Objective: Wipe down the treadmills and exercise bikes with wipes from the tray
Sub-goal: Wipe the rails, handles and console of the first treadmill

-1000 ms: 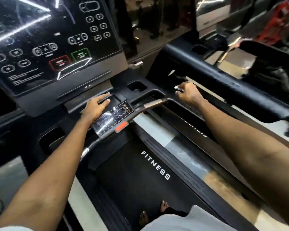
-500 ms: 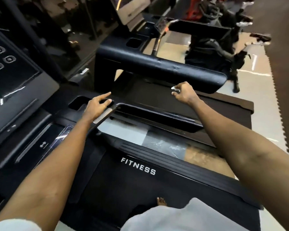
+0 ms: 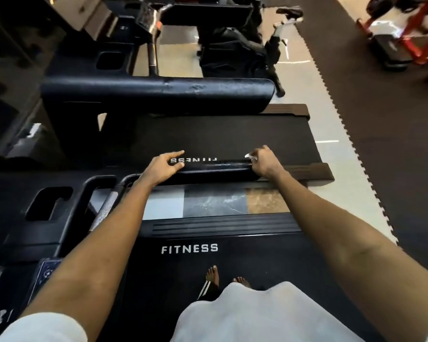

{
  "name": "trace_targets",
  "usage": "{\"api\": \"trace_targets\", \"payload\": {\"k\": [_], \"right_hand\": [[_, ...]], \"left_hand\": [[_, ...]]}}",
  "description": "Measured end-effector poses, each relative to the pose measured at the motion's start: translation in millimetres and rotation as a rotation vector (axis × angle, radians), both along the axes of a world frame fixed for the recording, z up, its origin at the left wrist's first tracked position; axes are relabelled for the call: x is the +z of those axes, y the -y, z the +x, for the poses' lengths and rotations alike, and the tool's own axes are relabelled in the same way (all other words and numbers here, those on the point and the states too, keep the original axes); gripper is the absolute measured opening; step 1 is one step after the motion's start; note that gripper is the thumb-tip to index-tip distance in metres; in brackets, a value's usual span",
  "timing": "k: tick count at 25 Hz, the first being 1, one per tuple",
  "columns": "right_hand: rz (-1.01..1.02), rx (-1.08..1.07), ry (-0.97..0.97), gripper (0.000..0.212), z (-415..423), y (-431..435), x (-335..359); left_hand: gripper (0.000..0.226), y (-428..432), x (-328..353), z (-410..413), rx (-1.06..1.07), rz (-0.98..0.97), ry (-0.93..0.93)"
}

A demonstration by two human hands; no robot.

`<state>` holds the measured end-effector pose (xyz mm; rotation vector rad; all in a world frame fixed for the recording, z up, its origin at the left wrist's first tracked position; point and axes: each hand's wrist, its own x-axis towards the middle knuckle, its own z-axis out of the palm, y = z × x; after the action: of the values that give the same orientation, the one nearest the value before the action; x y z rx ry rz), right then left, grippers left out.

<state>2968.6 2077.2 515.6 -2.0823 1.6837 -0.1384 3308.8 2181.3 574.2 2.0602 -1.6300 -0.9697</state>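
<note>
The right hand (image 3: 265, 161) pinched a small, limp wipe (image 3: 249, 156) against the stiff handrail (image 3: 218, 167); it would probably bunch unless pressed flat. The left hand (image 3: 164, 165) rested there, fingers straight.

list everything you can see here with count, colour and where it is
treadmill: one, black, underfoot, white FITNESS on belt
side handrail: one, black, under both hands
second treadmill: one, black, beyond that rail
padded rail: one, black, over the second belt
exercise bike: one, black, top centre
frame: one, red, top right
floor mats: several, dark, right side
wipe: one, white, in the right hand
feet: two, bare, on the belt
left hand: one, resting on the handrail
right hand: one, fingers curled round the wipe
</note>
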Motion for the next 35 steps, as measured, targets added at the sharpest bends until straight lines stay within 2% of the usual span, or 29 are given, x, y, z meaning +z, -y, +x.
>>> {"api": "trace_targets", "payload": {"k": [2,7,11,13,15,16,20,22,24,27,29,32,35], "right_hand": [[-0.023,-0.022,-0.009,0.035,-0.7,-17.2,-9.7],[-0.238,-0.157,-0.026,0.036,5.9,-54.0,-11.2],[-0.151,-0.344,0.253,0.023,20.4,-66.5,-9.9],[-0.094,-0.273,0.359,0.019,33.8,-69.8,-9.0],[-0.096,-0.161,0.330,0.017,35.6,-69.5,-9.7],[-0.110,-0.171,0.333,0.017,29.5,-66.9,-10.2],[-0.163,-0.396,0.257,0.025,-15.6,-40.1,-11.3],[-0.160,-0.428,0.197,0.028,-15.9,-31.4,-8.1],[-0.157,-0.310,0.171,0.029,9.9,-33.7,-8.3],[-0.159,-0.140,0.240,0.026,27.5,-50.6,-8.9],[-0.169,-0.252,0.291,0.026,6.2,-44.1,-11.9],[-0.205,-0.411,0.235,0.027,-6.3,-37.0,-20.8],[-0.188,-0.276,0.143,0.033,34.9,-38.8,-12.5]], "left_hand": [[0.052,12.0,-13.2,-6.2,-0.075,0.039,0.024],[0.056,31.0,-31.9,-26.9,-0.249,0.087,0.071],[0.058,42.7,-37.9,-37.7,-0.281,0.118,0.051],[0.058,46.7,-39.0,-42.8,-0.257,0.122,0.037],[0.058,48.0,-38.0,-47.8,-0.235,0.127,0.031],[0.058,48.1,-37.9,-49.4,-0.234,0.132,0.042],[0.060,59.7,-34.9,-60.4,-0.307,0.166,0.100],[0.061,67.7,-34.9,-76.8,-0.365,0.186,0.133],[0.064,74.4,-38.9,-91.1,-0.378,0.196,0.138],[0.067,70.9,-42.7,-99.0,-0.348,0.188,0.112],[0.067,68.6,-44.1,-97.0,-0.353,0.177,0.081],[0.066,68.6,-45.2,-93.6,-0.356,0.160,0.057],[0.065,70.1,-45.8,-92.1,-0.362,0.143,0.062]]}}
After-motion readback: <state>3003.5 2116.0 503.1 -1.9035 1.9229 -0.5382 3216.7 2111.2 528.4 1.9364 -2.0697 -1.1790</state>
